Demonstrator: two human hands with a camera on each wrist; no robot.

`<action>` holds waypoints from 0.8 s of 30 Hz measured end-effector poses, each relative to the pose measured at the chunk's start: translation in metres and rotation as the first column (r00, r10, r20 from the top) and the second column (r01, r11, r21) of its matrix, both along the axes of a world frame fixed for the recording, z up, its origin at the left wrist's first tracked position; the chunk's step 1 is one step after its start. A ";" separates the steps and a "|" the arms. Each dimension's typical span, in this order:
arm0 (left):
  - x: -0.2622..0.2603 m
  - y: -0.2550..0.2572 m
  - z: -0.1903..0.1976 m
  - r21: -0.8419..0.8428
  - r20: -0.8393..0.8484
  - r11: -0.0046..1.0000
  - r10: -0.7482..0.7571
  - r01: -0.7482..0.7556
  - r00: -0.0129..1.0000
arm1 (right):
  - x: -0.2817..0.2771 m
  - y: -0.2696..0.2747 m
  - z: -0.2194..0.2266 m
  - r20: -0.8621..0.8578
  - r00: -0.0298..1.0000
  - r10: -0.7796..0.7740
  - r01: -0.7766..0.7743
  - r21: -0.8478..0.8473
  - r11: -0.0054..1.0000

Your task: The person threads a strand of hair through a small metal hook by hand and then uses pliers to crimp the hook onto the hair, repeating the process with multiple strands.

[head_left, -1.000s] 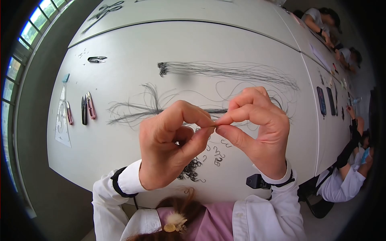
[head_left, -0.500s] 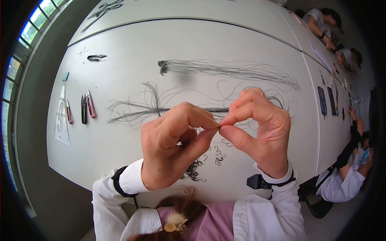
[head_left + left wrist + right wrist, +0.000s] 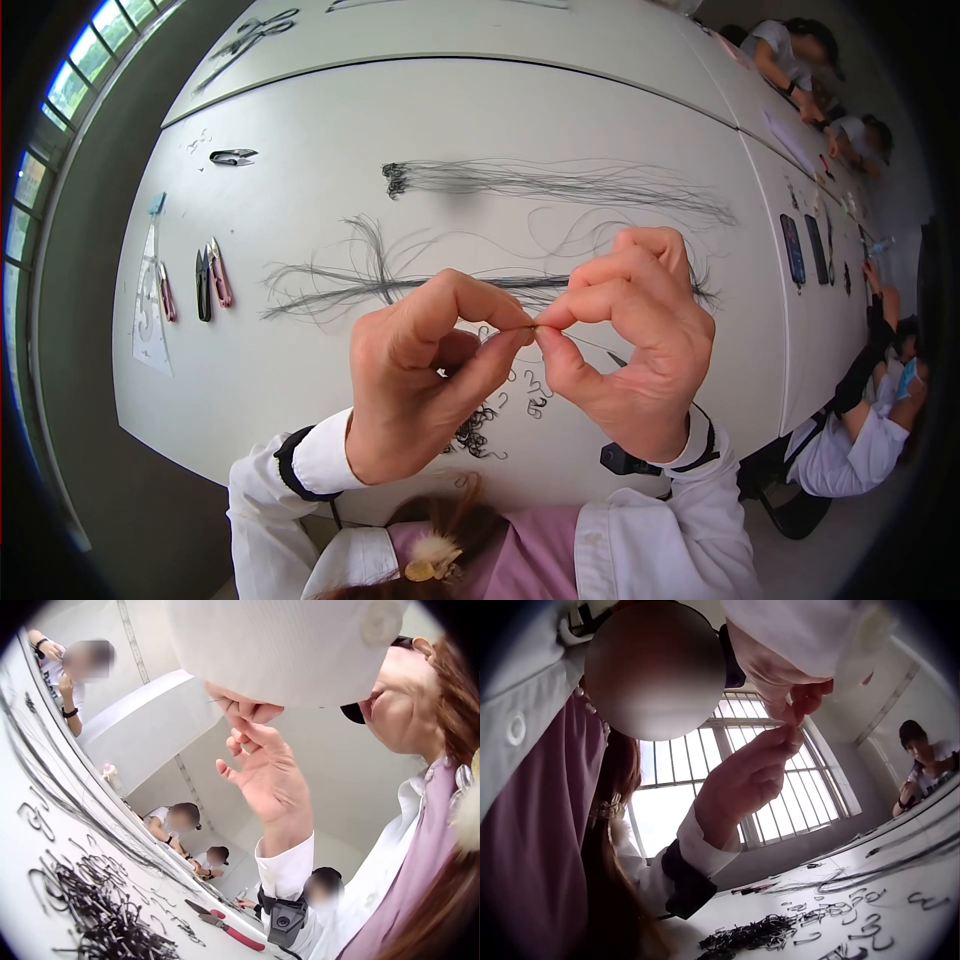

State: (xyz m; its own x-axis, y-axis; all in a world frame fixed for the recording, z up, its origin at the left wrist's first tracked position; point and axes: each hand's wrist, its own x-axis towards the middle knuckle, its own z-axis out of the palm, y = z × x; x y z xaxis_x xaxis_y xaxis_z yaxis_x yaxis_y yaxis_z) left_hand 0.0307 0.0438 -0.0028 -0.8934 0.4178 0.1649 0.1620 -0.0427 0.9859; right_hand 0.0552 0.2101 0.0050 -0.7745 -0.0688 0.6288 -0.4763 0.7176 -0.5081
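Observation:
In the head view my left hand and right hand meet tip to tip above the table. Thumb and forefinger of each pinch a tiny piece where a thin line runs; the fingertips hide most of it. The left wrist view shows a fine end of line sticking out past the left fingers. Under the hands lies a heap of dark fish hooks, with several loose hooks beside it. Behind the hands stretches a bundle of dark lines.
Farther back lies another line bundle with hooks bunched at its left end. Thread snips, a clear set square and black snips lie at left. Red-handled pliers rest near the hooks. Other people sit at right.
Both hands stay pinched together, sitting slightly lower in the head view, which has shifted a little. The right hand has turned somewhat, and a pliers tip now shows beside its thumb.

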 end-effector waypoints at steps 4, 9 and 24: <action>0.001 0.000 0.000 -0.009 0.001 1.000 0.023 -0.023 1.000 | 0.002 -0.003 -0.004 -0.171 0.984 -0.047 0.072 0.145 0.987; 0.002 0.001 0.000 0.051 -0.027 0.997 0.051 -0.049 0.998 | 0.001 0.001 0.002 -0.047 0.999 0.027 -0.025 0.038 0.999; 0.001 0.002 -0.011 0.041 -0.264 0.998 0.065 -0.056 0.962 | 0.000 -0.001 0.000 0.032 0.999 0.034 -0.032 -0.060 0.998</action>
